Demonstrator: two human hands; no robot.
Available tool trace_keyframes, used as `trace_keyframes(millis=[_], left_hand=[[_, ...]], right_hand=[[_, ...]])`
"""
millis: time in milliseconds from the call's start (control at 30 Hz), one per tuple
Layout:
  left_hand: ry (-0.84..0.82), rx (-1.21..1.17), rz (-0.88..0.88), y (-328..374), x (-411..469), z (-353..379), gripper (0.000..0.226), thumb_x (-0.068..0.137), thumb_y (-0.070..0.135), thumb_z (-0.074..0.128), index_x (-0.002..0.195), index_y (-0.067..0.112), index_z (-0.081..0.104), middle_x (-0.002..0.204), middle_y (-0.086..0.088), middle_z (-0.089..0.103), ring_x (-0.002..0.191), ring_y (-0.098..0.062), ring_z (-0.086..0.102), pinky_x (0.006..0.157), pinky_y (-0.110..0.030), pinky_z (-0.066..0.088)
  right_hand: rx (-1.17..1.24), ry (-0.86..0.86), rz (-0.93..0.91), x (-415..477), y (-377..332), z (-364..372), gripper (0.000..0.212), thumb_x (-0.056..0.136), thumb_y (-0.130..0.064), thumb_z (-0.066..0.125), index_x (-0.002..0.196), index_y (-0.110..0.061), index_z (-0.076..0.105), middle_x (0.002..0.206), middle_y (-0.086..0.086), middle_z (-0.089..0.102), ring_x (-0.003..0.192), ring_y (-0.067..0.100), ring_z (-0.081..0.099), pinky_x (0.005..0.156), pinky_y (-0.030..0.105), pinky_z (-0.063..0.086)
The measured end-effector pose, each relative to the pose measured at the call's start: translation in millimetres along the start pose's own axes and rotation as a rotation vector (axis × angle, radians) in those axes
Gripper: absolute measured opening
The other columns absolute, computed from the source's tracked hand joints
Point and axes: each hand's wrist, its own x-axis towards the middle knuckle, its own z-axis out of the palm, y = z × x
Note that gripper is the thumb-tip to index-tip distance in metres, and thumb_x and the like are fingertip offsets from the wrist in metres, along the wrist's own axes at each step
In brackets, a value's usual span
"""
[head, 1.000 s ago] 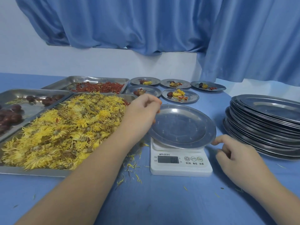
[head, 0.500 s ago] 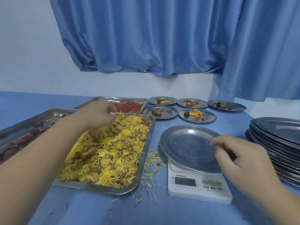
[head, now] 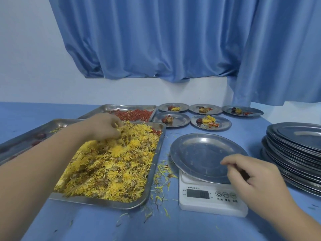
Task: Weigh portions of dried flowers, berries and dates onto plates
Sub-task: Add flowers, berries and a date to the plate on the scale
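Left hand (head: 106, 126) grips dried flowers (head: 111, 164) in tray (head: 97, 200); scale plate (head: 199, 153) bare.

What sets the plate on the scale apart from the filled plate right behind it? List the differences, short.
The plate on the scale is empty; the filled plate holds a date, yellow flowers and red berries. The plate on the scale sits raised on the white scale; the filled plate lies on the blue table. The right hand is by the first one's rim, none by the filled plate. Both are round, shiny metal.
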Motion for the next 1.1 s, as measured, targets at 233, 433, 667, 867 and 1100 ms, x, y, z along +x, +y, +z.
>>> trace_keyframes(millis=[233,433,667,867,1100], left_hand=[[0.038,-0.031,0.115,3.3,-7.1,-3.8,0.034,0.093,0.023,0.057,0.125,0.036,0.058,0.095,0.014,0.074,0.074,-0.002,0.064,0.070,-0.019,0.048],[0.160,0.236,0.207,1.0,-12.6,-1.2,0.026,0.088,0.036,0.068,0.112,0.034,0.060,0.107,0.012,0.059,0.087,0.001,0.053,0.075,-0.023,0.040],[-0.020,0.275,0.102,0.2,-10.1,7.0,0.046,0.087,0.040,0.069,0.130,0.031,0.055,0.124,0.006,0.060,0.097,-0.009,0.054,0.083,-0.024,0.040],[0.085,0.235,0.105,-0.3,-7.1,4.1,0.010,0.093,0.032,0.060,0.101,0.034,0.066,0.099,0.013,0.065,0.082,-0.009,0.065,0.074,-0.028,0.052],[0.225,-0.151,0.139,9.5,-9.3,-11.8,0.012,0.091,0.037,0.063,0.081,0.031,0.069,0.067,0.012,0.069,0.053,-0.003,0.059,0.051,-0.022,0.045]], right_hand=[[-0.009,-0.030,0.035,0.6,4.2,0.5,0.028,0.074,0.006,0.069,0.077,-0.022,0.072,0.053,-0.023,0.053,0.056,-0.003,0.051,0.054,0.014,0.038],[0.008,-0.072,0.049,1.0,6.1,0.8,0.031,0.074,0.006,0.069,0.077,-0.024,0.071,0.066,-0.019,0.060,0.057,-0.001,0.053,0.054,0.014,0.038],[0.014,-0.109,0.055,1.9,8.1,0.8,0.031,0.075,0.003,0.068,0.076,-0.028,0.070,0.060,-0.014,0.059,0.056,0.002,0.053,0.054,0.015,0.039],[0.006,-0.108,0.051,2.3,10.1,-0.7,0.032,0.075,0.003,0.069,0.076,-0.028,0.070,0.060,-0.014,0.059,0.056,0.002,0.053,0.054,0.015,0.039],[0.007,-0.118,0.046,3.1,9.9,-1.0,0.030,0.074,0.004,0.068,0.077,-0.025,0.071,0.064,-0.018,0.060,0.055,0.001,0.052,0.052,0.013,0.038]])
